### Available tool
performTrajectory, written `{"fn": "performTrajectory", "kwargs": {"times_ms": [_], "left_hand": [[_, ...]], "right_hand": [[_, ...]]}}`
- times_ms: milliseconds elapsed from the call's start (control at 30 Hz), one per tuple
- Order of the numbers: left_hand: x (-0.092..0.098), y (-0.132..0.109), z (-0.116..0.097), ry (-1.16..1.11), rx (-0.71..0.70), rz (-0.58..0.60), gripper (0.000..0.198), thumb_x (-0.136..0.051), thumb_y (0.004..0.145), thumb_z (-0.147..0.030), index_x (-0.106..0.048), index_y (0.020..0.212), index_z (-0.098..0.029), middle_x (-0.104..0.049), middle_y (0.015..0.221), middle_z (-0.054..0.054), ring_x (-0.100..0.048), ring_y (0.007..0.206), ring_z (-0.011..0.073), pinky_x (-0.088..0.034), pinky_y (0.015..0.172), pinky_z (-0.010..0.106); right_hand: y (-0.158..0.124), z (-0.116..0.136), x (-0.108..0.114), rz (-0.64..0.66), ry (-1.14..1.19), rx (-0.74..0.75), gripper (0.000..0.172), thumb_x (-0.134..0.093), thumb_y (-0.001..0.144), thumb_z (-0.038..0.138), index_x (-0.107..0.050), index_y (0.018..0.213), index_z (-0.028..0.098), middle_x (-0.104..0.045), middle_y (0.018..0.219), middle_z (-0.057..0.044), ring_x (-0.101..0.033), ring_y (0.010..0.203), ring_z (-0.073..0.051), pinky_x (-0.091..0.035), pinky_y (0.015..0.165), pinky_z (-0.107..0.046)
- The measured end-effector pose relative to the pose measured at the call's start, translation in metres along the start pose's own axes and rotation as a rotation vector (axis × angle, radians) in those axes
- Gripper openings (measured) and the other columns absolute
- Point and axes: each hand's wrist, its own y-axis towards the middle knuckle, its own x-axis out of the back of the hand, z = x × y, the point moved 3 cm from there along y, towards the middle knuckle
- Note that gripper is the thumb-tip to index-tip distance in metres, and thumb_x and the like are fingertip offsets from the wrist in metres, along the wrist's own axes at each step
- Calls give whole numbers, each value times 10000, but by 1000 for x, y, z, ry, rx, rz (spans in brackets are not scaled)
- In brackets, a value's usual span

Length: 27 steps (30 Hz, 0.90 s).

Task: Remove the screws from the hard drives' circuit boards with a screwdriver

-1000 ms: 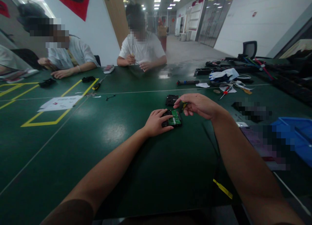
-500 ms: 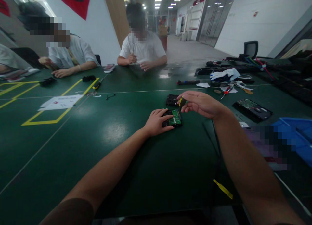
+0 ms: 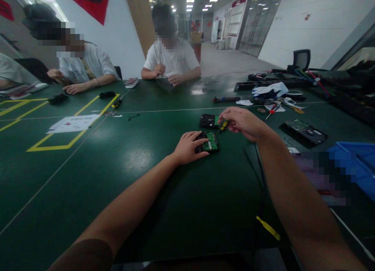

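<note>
My left hand [image 3: 190,148] lies over a hard drive [image 3: 211,142] on the table, fingers across its top and thumb along the near edge. The drive's green circuit board faces up. My right hand [image 3: 240,121] is closed on the black-and-yellow handle of a screwdriver [image 3: 224,126], pinched between thumb and fingers just beyond the held drive's far right corner. The screwdriver's shaft cannot be made out. Behind the held drive lies a second hard drive [image 3: 208,121], its right end partly covered by my right hand.
A third hard drive [image 3: 304,131] lies to the right, near a blue bin [image 3: 354,161]. Farther back are a red screwdriver [image 3: 273,110], gloves [image 3: 270,90] and cables. A yellow strip [image 3: 268,228] is near the front edge. Two people sit across the green table [image 3: 131,192].
My right hand has shifted slightly right with the screwdriver, whose handle now tilts differently. More of the second hard drive shows. My left hand has stayed on its drive.
</note>
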Motion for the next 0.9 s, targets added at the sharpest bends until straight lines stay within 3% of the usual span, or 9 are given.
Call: {"fn": "performTrajectory", "kwargs": {"times_ms": [100,267,433,600,733,900], "left_hand": [[-1,0,1,-7,0,-4,628,-618,878,-665,-617,1396,-310,-460,1567,96,-422,1417,353,-334,1158,563],[-2,1,1,-11,1,-5,621,-636,871,-657,-622,1389,-316,-455,1573,88,-424,1415,353,-324,1164,570],[-2,1,1,-9,6,-2,628,-635,869,-662,-621,1391,-313,-454,1574,90,-423,1416,353,-321,1167,569],[-3,1,2,-6,1,-8,635,-630,871,-664,-618,1396,-308,-454,1571,97,-422,1416,353,-321,1166,562],[-4,1,3,-7,4,-6,640,-638,865,-665,-611,1402,-319,-454,1572,93,-420,1418,355,-319,1163,569],[-3,0,3,-9,2,-2,634,-626,873,-664,-608,1406,-320,-451,1574,89,-415,1423,352,-325,1161,563]], "right_hand": [[-3,4,-6,99,40,-9,146,-623,909,328,-719,930,221,-729,963,-65,-500,561,-106,-331,413,-242],[-7,6,-11,243,101,4,192,-647,924,382,-728,937,208,-725,1087,-85,-562,640,-116,-453,481,-225],[-7,1,-12,291,200,-8,185,-697,908,368,-699,964,192,-719,1131,-112,-625,740,-150,-561,602,-259],[-7,2,-12,289,268,-8,170,-669,924,291,-681,1060,190,-706,1089,-95,-669,774,-150,-593,684,-295],[-7,4,-9,256,155,32,242,-680,915,328,-695,1135,228,-696,990,-50,-632,713,-130,-553,611,-271],[2,-2,3,55,-22,95,122,-734,847,321,-720,905,215,-679,834,-34,-563,661,-125,-466,534,-250]]}}
